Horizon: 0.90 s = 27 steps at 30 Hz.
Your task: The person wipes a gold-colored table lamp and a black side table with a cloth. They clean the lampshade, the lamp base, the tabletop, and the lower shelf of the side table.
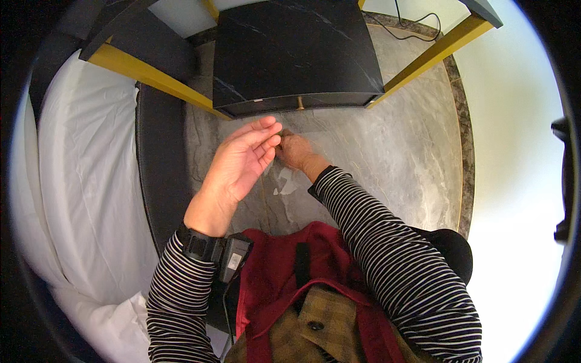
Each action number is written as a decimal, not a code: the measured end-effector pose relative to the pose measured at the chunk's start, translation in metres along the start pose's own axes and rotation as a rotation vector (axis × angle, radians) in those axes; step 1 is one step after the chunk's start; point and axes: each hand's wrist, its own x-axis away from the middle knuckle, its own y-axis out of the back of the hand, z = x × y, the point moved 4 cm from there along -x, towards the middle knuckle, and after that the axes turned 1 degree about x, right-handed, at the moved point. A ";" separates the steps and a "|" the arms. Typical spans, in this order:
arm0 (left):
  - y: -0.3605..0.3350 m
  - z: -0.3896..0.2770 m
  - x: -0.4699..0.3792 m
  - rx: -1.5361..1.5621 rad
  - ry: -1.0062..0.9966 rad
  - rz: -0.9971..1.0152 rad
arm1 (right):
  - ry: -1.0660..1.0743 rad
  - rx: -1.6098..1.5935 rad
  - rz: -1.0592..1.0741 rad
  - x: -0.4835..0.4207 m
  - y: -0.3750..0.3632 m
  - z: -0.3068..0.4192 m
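Observation:
My left hand (243,161) is raised in front of me, palm turned to the right, its fingers bent and nothing visible in the palm. Its fingertips come close to my right hand (297,150). The right hand's fingers curl inward and are partly hidden behind the left fingertips. Whether a small thing is pinched between the hands cannot be made out. Below them, pale bright patches (286,181) with sharp edges show against the grey marbled floor (386,159); they could be clear film or a reflection. A black device is strapped on my left wrist (199,242).
Ahead stands a low black marble-patterned cabinet (295,50) with a brass-coloured drawer knob (300,103). Gold-coloured legs (431,59) flank it. To the left is a bed with white sheets (91,181) and a dark side frame (163,172). A white wall (504,181) bounds the right. A black cable (415,34) lies behind.

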 end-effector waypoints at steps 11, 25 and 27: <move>-0.012 0.001 -0.009 -0.006 0.005 0.032 | -0.096 -0.641 -0.030 0.028 0.148 -0.081; 0.001 -0.009 -0.003 0.086 0.011 -0.032 | -0.346 0.423 -0.759 -0.031 0.193 -0.063; 0.001 -0.008 0.001 0.085 0.011 -0.040 | -0.279 0.459 -0.797 -0.040 0.187 -0.049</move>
